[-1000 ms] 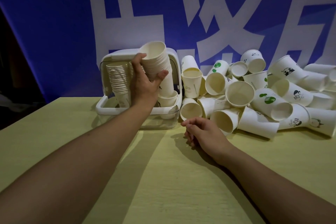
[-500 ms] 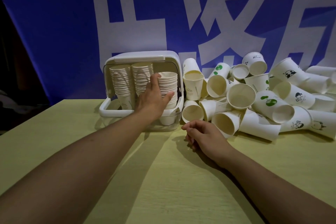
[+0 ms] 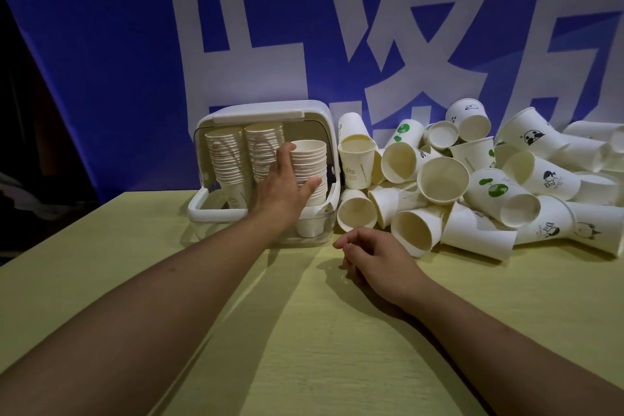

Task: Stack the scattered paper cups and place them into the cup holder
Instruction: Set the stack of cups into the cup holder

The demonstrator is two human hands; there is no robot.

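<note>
Head view: my left hand (image 3: 280, 192) has lowered the nested stack of white paper cups (image 3: 309, 176) into the white plastic cup holder (image 3: 256, 111); fingers now straight, letting go. Right hand (image 3: 374, 257) rests loosely curled, empty, on the yellow desk (image 3: 304, 331) beside the scattered white paper cups (image 3: 472, 186), next to gather.

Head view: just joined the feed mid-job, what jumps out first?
A heap of loose paper cups sprawls over the right of the table. Left of it stands a white cup holder with three stacks inside; the left hand touches the right stack. The right hand rests empty nearby.
</note>
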